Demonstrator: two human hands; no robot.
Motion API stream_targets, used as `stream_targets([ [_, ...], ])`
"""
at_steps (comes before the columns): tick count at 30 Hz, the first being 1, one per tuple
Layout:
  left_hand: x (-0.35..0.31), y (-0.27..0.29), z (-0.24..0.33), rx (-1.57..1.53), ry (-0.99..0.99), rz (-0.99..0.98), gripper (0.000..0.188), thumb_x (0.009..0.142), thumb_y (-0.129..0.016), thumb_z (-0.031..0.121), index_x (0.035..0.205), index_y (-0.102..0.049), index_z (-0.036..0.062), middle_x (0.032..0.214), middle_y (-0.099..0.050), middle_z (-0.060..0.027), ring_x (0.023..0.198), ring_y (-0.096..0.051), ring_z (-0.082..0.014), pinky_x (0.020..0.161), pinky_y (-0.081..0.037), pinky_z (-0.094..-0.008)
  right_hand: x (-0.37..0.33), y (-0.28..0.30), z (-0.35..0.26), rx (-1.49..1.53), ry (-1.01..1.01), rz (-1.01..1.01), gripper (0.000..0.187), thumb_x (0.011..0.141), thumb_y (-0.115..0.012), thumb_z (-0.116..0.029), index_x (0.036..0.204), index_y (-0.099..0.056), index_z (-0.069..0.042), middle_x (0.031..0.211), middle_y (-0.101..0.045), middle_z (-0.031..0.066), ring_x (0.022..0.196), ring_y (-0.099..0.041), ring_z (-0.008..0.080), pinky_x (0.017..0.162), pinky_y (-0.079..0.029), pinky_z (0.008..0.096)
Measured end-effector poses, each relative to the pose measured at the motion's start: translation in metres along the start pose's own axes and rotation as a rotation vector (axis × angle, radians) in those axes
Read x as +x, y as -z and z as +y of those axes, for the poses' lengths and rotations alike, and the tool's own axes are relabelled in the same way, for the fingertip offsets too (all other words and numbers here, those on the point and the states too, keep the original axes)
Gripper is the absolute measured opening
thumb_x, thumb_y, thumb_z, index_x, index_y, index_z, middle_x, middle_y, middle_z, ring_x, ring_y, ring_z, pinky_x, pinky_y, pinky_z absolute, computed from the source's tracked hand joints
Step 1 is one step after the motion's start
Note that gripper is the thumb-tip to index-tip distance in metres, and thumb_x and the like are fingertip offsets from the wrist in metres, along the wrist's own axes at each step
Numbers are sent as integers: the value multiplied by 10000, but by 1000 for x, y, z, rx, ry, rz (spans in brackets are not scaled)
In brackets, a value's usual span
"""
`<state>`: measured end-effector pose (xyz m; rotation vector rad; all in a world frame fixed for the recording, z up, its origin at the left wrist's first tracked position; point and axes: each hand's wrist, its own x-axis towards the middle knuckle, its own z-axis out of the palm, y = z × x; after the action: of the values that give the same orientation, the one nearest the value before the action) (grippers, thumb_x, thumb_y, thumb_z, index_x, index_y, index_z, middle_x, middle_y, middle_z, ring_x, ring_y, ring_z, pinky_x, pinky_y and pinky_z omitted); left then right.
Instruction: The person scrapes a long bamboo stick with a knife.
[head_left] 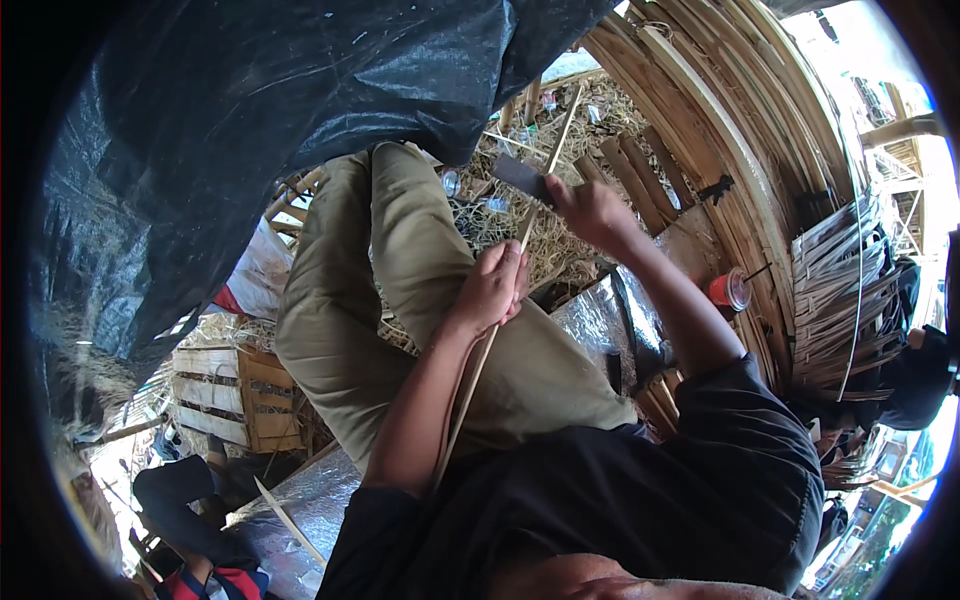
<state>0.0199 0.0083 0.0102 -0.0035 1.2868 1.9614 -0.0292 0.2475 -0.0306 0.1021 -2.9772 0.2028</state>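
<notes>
My left hand is closed around a long, thin bamboo strip above my right thigh. The strip slants from beside my chest, along the left forearm, to beyond my knees. My right hand grips a knife with a broad dark blade, thumb forward. This blade lies against or just over the strip, a little beyond my left hand; the handle is hidden in my fist. Khaki trousers cover my bent legs.
Bundled long bamboo slats stand along the right, near a red container. Straw and shavings cover the ground. A black tarp hangs at upper left. A wooden crate sits at left; another person's leg shows below it.
</notes>
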Motion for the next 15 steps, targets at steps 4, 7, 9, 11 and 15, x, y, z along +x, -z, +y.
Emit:
stream_targets([
  [4, 1, -3, -1, 19, 4, 15, 286, 1062, -384, 339, 930, -452, 94, 573, -356, 50, 398, -298, -22, 321, -275, -192, 20, 28, -7, 184, -291, -98, 713, 976, -376, -618, 760, -679, -10, 649, -648, 213, 668, -686, 388, 620, -538, 484],
  [7, -1, 0, 0, 8, 12, 17, 287, 1062, -384, 337, 935, -455, 90, 573, -356, 50, 399, -296, -23, 324, -278, -191, 0, 54, -49, 278, -213, -220, 735, 988, -366, -599, 686, -634, 16, 606, -614, 235, 663, -684, 375, 608, -531, 483],
  [9, -3, 1, 2, -30, 20, -8, 286, 1063, -383, 335, 938, -456, 87, 573, -356, 49, 400, -294, -24, 325, -280, -192, 3, 56, -38, 282, -315, -361, 702, 993, -378, -574, 715, -636, 16, 629, -620, 252, 708, -687, 392, 644, -529, 501],
  [11, -1, -2, 5, 4, -4, -2, 288, 1062, -386, 335, 942, -459, 84, 571, -352, 50, 402, -297, -27, 328, -281, -190, 15, 56, -30, 273, -344, -233, 694, 994, -391, -556, 725, -651, 30, 649, -620, 281, 727, -681, 420, 665, -525, 511],
  [15, 0, -3, 2, 0, 29, 29, 270, 1062, -386, 335, 975, -458, 90, 591, -362, 48, 420, -315, -28, 337, -286, -187, -2, 45, -49, 392, -386, -249, 732, 973, -417, -588, 694, -655, 45, 649, -622, 283, 713, -675, 432, 657, -514, 508],
])
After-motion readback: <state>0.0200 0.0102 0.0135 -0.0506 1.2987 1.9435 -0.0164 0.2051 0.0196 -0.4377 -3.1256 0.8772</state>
